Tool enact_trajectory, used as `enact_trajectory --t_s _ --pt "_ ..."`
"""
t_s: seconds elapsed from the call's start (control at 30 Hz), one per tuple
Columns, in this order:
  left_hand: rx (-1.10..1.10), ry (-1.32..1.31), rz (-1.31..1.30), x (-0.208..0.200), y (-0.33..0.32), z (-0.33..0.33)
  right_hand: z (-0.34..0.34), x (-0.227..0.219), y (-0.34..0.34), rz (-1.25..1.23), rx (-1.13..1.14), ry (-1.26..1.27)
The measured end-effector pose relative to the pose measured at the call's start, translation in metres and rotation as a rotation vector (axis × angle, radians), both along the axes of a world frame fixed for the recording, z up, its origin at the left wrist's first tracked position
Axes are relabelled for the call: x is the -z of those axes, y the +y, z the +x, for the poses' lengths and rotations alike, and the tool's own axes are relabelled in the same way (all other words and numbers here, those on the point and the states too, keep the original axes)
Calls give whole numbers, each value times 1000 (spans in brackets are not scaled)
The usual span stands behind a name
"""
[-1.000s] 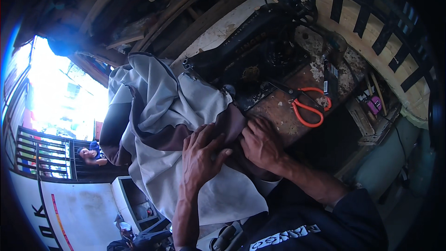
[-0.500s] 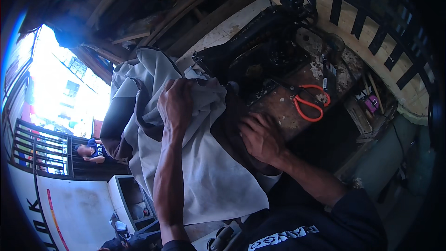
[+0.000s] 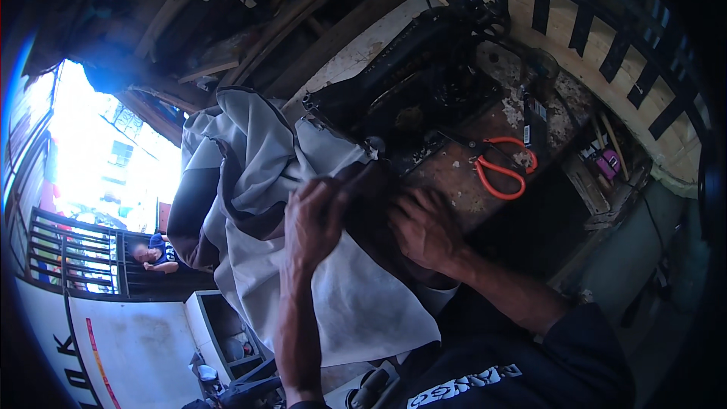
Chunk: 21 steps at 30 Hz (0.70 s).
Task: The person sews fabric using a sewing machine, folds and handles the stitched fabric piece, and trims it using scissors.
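Observation:
A large piece of grey cloth (image 3: 363, 295) with dark brown sections drapes over the machine table and down toward my lap. Its upper part bunches in folds left of a black sewing machine (image 3: 394, 60), and one edge runs by the needle area. My left hand (image 3: 312, 220) is closed on the cloth just in front of the machine, slightly smeared by motion. To its right, my right hand (image 3: 425, 231) bends its fingers over the dark part of the cloth at the table's near edge. The fingertips of both hands are partly hidden.
Orange-handled scissors (image 3: 503, 168) lie on the worn wooden table (image 3: 462, 189), right of the machine, beside a dark labelled strip (image 3: 535, 117). An open drawer (image 3: 587, 189) holds a pink item (image 3: 607, 163). Another person (image 3: 157, 254) is far left by a barred railing (image 3: 72, 250).
My left hand has moved right and toward me, off the upper folds, uncovering grey cloth beside the needle area. My right hand has stayed nearly in place. The view has shifted slightly.

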<state>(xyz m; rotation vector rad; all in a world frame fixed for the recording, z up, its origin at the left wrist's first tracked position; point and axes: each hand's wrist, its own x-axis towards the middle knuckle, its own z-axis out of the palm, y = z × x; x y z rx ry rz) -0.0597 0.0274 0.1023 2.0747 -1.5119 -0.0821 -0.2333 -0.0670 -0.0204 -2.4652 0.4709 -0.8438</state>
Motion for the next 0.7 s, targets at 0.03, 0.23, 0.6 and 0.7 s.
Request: enact_trajectory --t_s 0.03,0.23,0.6,0.7 --pt "-5 -51 31 7 8 -5 0 0 0 -3 -5 -5" --pt "-298 -365 -106 58 41 -62 -2 3 4 -5 -17 -27" --pt "-598 -34 179 127 133 -208 -125 -25 16 888 111 -35" --pt "-545 28 204 149 148 -226 -120 14 38 892 316 -93"
